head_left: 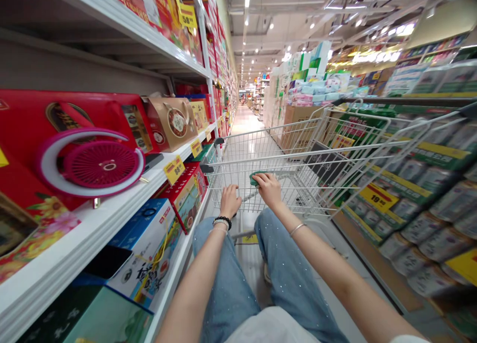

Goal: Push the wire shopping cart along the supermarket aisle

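Right hand (269, 189) closed on the crosswise handle (256, 176), left hand (230, 200) apparently gripping it too, the cart (283, 149) lying straight ahead of both.

The right hand (268, 188) wraps over the green plastic cart handle (256, 177) and covers most of it. The left hand (230, 200) shows only its back, and what its fingers close on is hidden. The red cardboard gift box (22, 129) is cut off by the left edge. At lower right, the stacked silver cans (428, 234) smear into blur and run off the frame. The far aisle (249, 102) at top centre is too small to make out.
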`<state>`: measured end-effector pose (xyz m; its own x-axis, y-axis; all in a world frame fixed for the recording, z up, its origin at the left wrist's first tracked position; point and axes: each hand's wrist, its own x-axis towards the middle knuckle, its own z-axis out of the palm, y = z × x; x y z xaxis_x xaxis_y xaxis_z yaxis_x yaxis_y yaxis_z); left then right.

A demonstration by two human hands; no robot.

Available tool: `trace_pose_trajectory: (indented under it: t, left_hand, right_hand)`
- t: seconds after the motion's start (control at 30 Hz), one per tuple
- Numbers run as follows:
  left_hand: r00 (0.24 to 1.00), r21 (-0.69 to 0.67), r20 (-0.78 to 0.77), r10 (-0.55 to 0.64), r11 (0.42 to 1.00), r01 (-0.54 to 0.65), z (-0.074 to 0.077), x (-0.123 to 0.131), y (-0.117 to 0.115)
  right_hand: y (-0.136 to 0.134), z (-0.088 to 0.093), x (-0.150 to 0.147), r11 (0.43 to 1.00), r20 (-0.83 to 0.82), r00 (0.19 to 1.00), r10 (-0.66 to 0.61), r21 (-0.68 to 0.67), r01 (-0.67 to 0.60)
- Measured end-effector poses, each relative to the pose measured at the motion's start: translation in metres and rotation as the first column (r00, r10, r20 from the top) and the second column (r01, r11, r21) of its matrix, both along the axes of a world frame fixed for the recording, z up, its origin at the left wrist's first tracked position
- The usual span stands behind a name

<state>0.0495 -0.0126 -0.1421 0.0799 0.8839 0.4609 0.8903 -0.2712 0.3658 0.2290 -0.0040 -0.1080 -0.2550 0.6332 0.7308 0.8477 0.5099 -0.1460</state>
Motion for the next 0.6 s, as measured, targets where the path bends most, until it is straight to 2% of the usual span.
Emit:
trace_pose_trajectory:
  t: [0.1,0.17,0.37,0.43,0.6]
  left_hand:
    - [1.0,-0.008,0.004,-0.005,1.0,0.005,0.001,0.0,0.0]
    - [1.0,-0.014,0.014,-0.01,1.0,0.01,0.0,0.0,-0.001]
    - [0.998,0.008,0.055,-0.017,1.0,0.017,-0.004,0.001,-0.002]
    - [0.998,0.007,0.061,-0.018,1.0,0.017,-0.004,0.002,-0.002]
    - [0.997,0.004,0.074,-0.032,0.999,0.031,-0.002,0.002,-0.003]
  right_hand:
    - [-0.004,-0.018,-0.003,0.997,0.07,0.997,0.012,-0.072,-0.007]
    - [-0.007,-0.021,-0.005,0.995,0.095,0.995,0.006,-0.101,0.004]
    - [-0.002,0.007,-0.005,0.998,-0.008,1.0,0.006,0.058,-0.006]
    - [0.001,0.008,-0.004,0.998,0.007,1.0,0.009,0.055,-0.009]
    - [-0.001,-0.019,-0.005,0.999,0.143,0.989,0.024,-0.052,-0.017]
